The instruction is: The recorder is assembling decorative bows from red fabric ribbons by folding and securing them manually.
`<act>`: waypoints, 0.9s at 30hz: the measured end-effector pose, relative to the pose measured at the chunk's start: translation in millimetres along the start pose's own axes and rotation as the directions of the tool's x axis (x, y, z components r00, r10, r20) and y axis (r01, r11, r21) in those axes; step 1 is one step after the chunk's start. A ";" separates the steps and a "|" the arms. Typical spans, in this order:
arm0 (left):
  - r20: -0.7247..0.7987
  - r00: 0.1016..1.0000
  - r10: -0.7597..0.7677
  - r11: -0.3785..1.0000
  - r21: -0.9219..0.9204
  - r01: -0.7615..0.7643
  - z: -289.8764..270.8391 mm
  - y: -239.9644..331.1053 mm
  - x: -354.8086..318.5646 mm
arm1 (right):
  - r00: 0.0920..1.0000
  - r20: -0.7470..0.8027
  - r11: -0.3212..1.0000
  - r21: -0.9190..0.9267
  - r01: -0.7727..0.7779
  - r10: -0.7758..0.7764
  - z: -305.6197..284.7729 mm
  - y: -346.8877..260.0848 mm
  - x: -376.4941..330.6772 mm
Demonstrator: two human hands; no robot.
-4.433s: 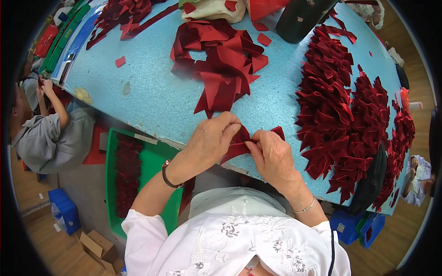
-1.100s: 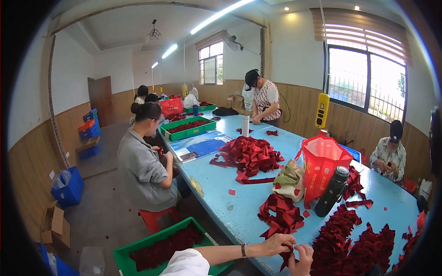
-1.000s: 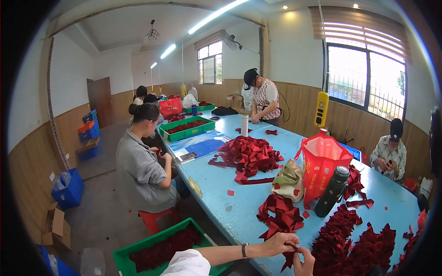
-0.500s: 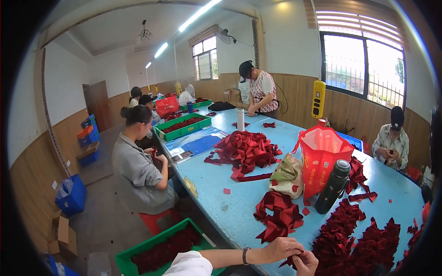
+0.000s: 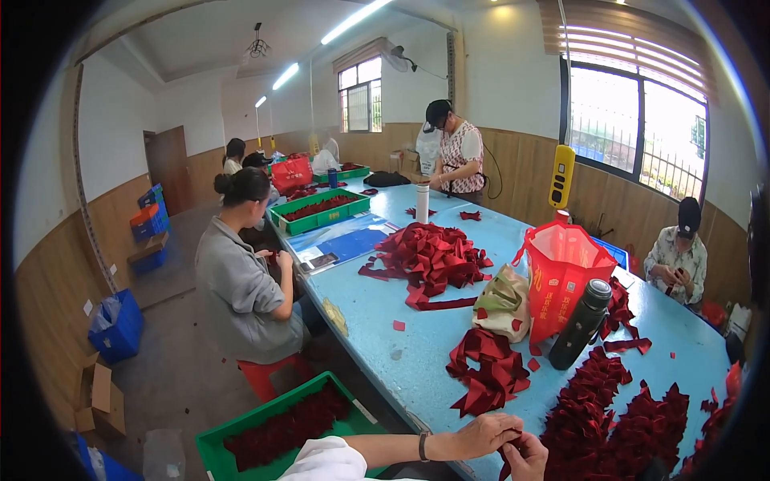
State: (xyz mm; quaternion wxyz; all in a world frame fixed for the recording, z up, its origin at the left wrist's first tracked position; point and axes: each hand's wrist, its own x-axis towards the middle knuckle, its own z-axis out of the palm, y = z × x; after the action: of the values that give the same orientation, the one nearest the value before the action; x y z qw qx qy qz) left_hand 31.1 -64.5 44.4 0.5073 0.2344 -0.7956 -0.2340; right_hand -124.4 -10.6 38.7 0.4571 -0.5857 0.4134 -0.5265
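Note:
At the table's near edge, my left hand (image 5: 480, 435) is closed, with fingertips pinching a small dark red fabric piece (image 5: 505, 465). My right hand (image 5: 527, 458) meets it from the right, thumb and fingers closed on the same piece. Most of that piece is hidden by the fingers. Just beyond lies a loose heap of red ribbon strips (image 5: 487, 365). To the right of my hands, folded red ribbon pieces with pointed tips lie in a long row (image 5: 584, 405), with another such row (image 5: 651, 425) beside it.
A dark thermos (image 5: 581, 325), a red bag (image 5: 564, 276) and a beige cloth bag (image 5: 504, 303) stand ahead on the blue table (image 5: 401, 353). A larger ribbon pile (image 5: 429, 256) lies beyond. Left below is a green crate (image 5: 210, 449) of red pieces. Co-workers (image 5: 245, 280) surround the table.
My hands have drawn slightly closer together, the fingers now overlapping around the red fabric piece. The view has shifted a little.

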 end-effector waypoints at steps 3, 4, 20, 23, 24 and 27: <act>0.030 0.999 -0.025 1.000 0.016 0.024 -1.2 -3.2 -8.6 | 0.998 0.060 0.968 -0.251 -0.005 0.021 -5.0 3.7 0.5; 0.055 0.998 -0.036 0.999 0.033 0.034 -1.5 -4.0 -10.9 | 0.995 0.091 0.930 -0.368 0.001 0.035 -6.0 4.2 -0.9; 0.202 0.871 -0.447 0.835 -0.254 0.487 1.0 10.8 10.7 | 0.946 -0.288 0.984 -0.141 0.110 -0.147 2.4 -1.9 -7.7; 0.246 0.841 -0.481 0.772 -0.334 0.540 4.7 -0.8 11.6 | 0.946 -0.282 0.982 -0.141 0.122 -0.158 -2.1 4.7 -4.8; 0.277 0.833 -0.479 0.735 -0.392 0.554 5.1 -5.6 11.9 | 0.946 -0.277 0.981 -0.142 0.130 -0.166 -3.2 5.9 -4.3; 0.287 0.836 -0.469 0.733 -0.403 0.549 9.2 -9.2 9.9 | 0.967 -0.238 0.995 0.014 0.094 -0.088 -3.5 7.7 -5.7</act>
State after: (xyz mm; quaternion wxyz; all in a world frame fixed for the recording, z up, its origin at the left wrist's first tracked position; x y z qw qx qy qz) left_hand 20.2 -76.4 42.2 0.3967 0.2935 -0.6587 -0.5679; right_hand -128.5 -7.2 29.9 0.3870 -0.5313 0.4310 -0.6182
